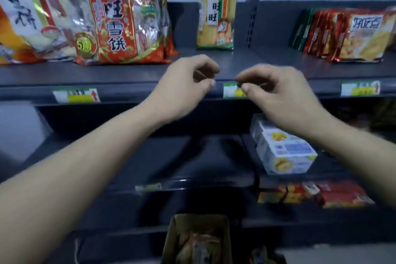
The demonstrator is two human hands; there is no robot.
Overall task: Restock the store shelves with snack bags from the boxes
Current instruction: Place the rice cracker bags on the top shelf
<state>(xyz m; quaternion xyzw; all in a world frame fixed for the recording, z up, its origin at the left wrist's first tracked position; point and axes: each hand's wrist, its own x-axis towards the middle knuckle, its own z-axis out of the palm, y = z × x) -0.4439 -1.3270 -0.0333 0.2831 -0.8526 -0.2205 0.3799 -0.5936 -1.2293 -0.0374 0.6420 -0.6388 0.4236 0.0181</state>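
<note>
**Lone bag could topple on the top shelf**

While both hands hover empty, the risk sits on the top shelf: one yellow snack bag stands alone near the back edge and could tip if nudged. The box waits below. Left hand and right hand have fingers curled, holding nothing.

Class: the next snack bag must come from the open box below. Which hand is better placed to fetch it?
Probably the left hand: the cardboard box lies almost directly under it. The right hand, equally empty, sits further right.
</note>
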